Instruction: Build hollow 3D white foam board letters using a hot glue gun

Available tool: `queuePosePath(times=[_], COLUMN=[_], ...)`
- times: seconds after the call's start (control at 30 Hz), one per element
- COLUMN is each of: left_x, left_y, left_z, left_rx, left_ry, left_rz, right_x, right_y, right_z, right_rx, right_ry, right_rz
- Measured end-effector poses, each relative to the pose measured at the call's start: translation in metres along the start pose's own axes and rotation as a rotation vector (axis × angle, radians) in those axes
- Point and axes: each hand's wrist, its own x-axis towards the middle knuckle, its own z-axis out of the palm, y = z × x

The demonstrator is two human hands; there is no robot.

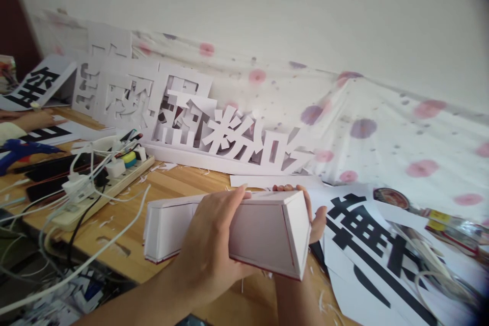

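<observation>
With the left hand (212, 229) and right hand (315, 221) both gripping the angular, red-edged white board piece (262, 237), light, even pressure should spare its seams.

From my station, the table (183, 175) reads as smooth, pale wood with a soft sheen. The white block (260, 237) looks like smooth, matt board. Along the table's back edge, I see cut-out characters (233, 135) in matt white board. By its front-left edge, the power strip (132, 175) is smooth plastic; rightward, printed sheets (351, 275) are flat, matt paper and a clear bag (454, 229) is glossy plastic.
</observation>
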Motion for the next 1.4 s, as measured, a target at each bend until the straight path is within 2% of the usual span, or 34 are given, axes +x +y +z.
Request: queuePosePath(times=[0.17, 0.43, 0.6, 0.77, 1.07, 1.17, 1.23, 1.3, 1.33, 1.4], left_x=[0.000, -0.003, 0.002, 0.007, 0.006, 0.011, 0.017, 0.025, 0.029, 0.037], left_y=[0.001, -0.002, 0.000, 0.004, 0.002, -0.001, -0.006, -0.015, -0.020, -0.034], left_z=[-0.001, 0.001, 0.001, 0.002, 0.003, 0.001, 0.000, -0.001, -0.001, -0.002], left_rx=[-0.013, -0.008, 0.039, 0.079, 0.089, 0.078, 0.058, -0.006, -0.057, -0.174], left_ry=[0.002, 0.014, -0.046, -0.054, -0.097, -0.078, -0.056, -0.039, -0.035, -0.016], left_rz=[-0.001, 0.022, 0.004, 0.026, 0.027, 0.025, -0.017, -0.119, -0.194, -0.368], right_x=[-0.003, 0.001, 0.003, 0.002, 0.005, 0.006, 0.010, 0.016, 0.020, 0.027], right_y=[0.002, 0.003, 0.004, 0.007, 0.003, -0.001, -0.003, -0.006, -0.009, -0.015], right_z=[0.000, -0.001, -0.007, -0.009, -0.011, -0.005, 0.004, 0.016, 0.022, 0.033], right_rx=[-0.023, -0.017, -0.004, -0.018, 0.004, -0.036, -0.096, -0.159, -0.191, -0.273], right_ry=[-0.022, 0.021, 0.032, 0.001, 0.008, 0.078, 0.198, 0.287, 0.287, 0.204], right_rz=[-0.007, 0.000, 0.057, 0.022, 0.077, 0.088, 0.061, 0.019, 0.005, 0.015])
